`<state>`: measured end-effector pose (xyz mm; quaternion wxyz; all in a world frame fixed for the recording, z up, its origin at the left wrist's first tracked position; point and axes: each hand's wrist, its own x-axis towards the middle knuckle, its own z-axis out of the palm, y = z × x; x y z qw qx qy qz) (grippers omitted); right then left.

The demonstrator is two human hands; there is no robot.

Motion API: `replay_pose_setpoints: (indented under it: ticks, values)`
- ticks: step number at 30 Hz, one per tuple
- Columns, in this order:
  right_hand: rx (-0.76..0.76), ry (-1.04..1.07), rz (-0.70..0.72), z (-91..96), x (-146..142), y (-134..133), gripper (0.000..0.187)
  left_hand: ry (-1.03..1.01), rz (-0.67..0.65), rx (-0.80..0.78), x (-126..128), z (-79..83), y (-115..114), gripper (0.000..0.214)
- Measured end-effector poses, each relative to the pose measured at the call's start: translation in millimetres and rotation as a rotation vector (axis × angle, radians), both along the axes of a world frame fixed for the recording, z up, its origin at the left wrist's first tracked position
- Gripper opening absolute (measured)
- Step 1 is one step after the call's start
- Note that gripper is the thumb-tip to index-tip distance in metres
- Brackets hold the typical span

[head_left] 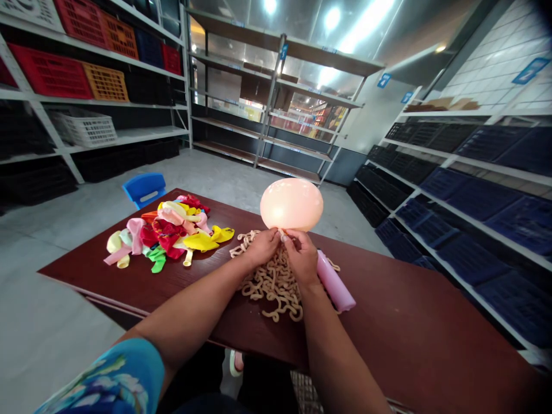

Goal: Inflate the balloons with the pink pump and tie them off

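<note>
An inflated peach-coloured balloon stands up beyond my fingertips, its neck pinched between both hands. My left hand closes on the neck from the left, fingers pressed together. On the other side my right hand grips the same spot with thumb and fingers. Whether the neck is knotted is hidden by the fingers. Under my hands lies a tangled heap of tan, curly cord. A pink cylinder, perhaps a balloon pump, rests on the table just right of my right wrist.
Several limp balloons in mixed colours are piled on the left of the dark red-brown table. A blue chair stands behind its left corner. Shelves with crates line both sides, and a metal rack stands at the back.
</note>
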<state>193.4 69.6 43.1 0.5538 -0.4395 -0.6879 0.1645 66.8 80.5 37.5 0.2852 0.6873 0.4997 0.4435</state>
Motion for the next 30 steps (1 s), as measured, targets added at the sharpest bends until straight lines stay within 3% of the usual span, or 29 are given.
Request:
replay_pose_setpoints:
  ticks: [9,15,21,25,30]
  values:
    - [0.03,-0.003,-0.004,2.3,-1,-3,0.017,-0.04,-0.046,0.035,0,-6.4,1,0.029]
    - [0.07,-0.023,-0.02,2.4,-2,-4,0.012,-0.133,-0.056,-0.028,1,-4.5,2,0.03]
    - [-0.009,0.055,-0.048,-5.7,2,5,0.015,-0.179,-0.079,-0.086,4,-2.8,0,0.029]
    - [0.052,-0.012,-0.193,-7.4,5,8,0.015,-0.024,-0.066,-0.064,8,1.8,-5,0.03]
    - [0.086,-0.059,-0.266,-4.3,9,8,0.012,0.24,-0.105,0.05,11,7.4,-13,0.032]
